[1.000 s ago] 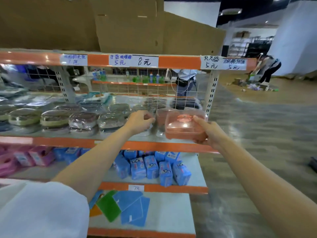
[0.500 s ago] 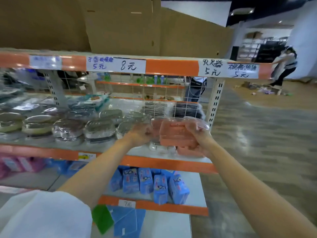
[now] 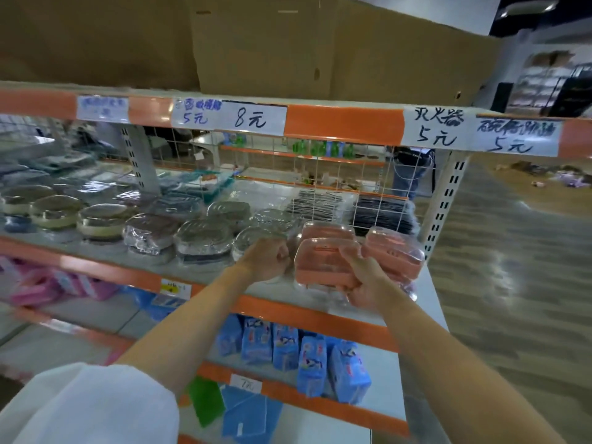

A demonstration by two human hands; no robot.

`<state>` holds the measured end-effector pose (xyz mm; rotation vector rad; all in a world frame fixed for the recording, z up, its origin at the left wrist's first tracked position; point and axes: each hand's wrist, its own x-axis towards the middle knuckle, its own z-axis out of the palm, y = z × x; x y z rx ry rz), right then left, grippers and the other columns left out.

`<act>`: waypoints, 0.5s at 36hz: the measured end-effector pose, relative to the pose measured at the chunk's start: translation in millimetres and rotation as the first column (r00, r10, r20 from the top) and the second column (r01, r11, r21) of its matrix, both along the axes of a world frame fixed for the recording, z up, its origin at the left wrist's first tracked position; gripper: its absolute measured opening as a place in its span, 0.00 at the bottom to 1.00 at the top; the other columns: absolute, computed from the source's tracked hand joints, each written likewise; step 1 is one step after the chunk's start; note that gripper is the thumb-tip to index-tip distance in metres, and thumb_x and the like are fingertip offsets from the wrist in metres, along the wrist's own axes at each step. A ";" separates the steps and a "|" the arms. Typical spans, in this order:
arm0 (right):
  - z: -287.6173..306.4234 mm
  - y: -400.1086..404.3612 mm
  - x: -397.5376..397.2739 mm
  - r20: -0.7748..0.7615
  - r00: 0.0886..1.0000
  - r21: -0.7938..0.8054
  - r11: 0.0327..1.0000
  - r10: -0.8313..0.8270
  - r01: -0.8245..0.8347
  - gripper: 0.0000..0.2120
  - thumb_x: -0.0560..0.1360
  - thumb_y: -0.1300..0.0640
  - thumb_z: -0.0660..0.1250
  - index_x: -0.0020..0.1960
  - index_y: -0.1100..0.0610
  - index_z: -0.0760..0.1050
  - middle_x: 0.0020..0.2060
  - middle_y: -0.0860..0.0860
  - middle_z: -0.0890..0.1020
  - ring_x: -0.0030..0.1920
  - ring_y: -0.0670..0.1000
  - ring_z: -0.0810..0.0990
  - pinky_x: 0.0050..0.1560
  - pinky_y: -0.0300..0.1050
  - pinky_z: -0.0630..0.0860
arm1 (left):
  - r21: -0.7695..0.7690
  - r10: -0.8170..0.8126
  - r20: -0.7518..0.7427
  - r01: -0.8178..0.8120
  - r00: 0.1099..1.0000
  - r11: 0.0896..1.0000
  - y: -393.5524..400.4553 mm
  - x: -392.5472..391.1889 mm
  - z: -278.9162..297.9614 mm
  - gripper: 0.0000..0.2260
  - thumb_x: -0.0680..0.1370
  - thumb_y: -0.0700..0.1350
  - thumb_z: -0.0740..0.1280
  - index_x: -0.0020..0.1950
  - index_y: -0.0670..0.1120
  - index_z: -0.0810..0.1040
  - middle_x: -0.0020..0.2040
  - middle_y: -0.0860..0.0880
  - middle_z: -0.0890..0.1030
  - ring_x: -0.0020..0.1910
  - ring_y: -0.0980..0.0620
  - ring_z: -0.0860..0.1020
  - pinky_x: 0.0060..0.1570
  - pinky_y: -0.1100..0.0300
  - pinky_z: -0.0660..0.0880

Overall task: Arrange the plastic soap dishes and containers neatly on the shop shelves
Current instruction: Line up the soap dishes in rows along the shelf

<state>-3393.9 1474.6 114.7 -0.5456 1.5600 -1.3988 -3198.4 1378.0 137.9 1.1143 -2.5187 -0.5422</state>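
Right hand [image 3: 362, 283] holds pink dish [image 3: 323, 262] at shelf edge [image 3: 320, 315].

- A shop: orange-edged metal shelves [image 3: 342, 123] carry handwritten price labels [image 3: 229, 116].
- Wrapped soap dishes [image 3: 201, 235] lie in rows; blue packets [image 3: 312, 363] fill the shelf below.

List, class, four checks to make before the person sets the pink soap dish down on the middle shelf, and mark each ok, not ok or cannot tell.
1. Right hand grips the held pink soap dish: ok.
2. Left hand holds nothing, fingers curled: ok.
3. Free spot on the middle shelf under the dish: cannot tell, hidden by the hands.
4. Neighbouring pink dish sits level: not ok, tilted.
5. Wrapped oval dishes lined up in rows: ok.
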 end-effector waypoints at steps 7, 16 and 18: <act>-0.3 -21.1 -6.9 -0.046 0.999 0.101 0.994 -0.027 0.032 0.35 0.71 0.43 0.73 0.66 0.65 0.66 0.40 0.59 0.79 0.21 0.50 0.77 0.49 0.57 0.80 | -0.054 0.011 -0.018 -0.012 1.000 0.998 -9.1 -3.6 -2.2 0.04 0.72 0.36 0.65 0.40 0.39 0.80 0.37 0.47 0.81 0.38 0.50 0.78 0.41 0.55 0.75; -8.0 -32.0 4.7 -0.634 0.767 0.292 0.949 0.100 0.118 0.42 0.70 0.29 0.59 0.69 0.61 0.68 0.62 0.59 0.72 0.58 0.60 0.77 0.55 0.54 0.77 | -0.044 0.011 0.133 -0.006 0.991 0.999 -9.3 -8.4 9.3 0.12 0.73 0.38 0.63 0.32 0.50 0.68 0.34 0.52 0.75 0.39 0.48 0.75 0.42 0.55 0.73; -5.8 -32.5 8.6 -0.765 0.624 0.320 0.934 0.157 0.158 0.37 0.76 0.34 0.59 0.73 0.60 0.62 0.68 0.59 0.66 0.65 0.59 0.69 0.57 0.54 0.74 | -0.047 -0.005 0.142 0.012 0.990 0.999 -7.1 -8.5 11.8 0.12 0.73 0.38 0.64 0.32 0.49 0.68 0.36 0.50 0.76 0.40 0.49 0.76 0.45 0.54 0.74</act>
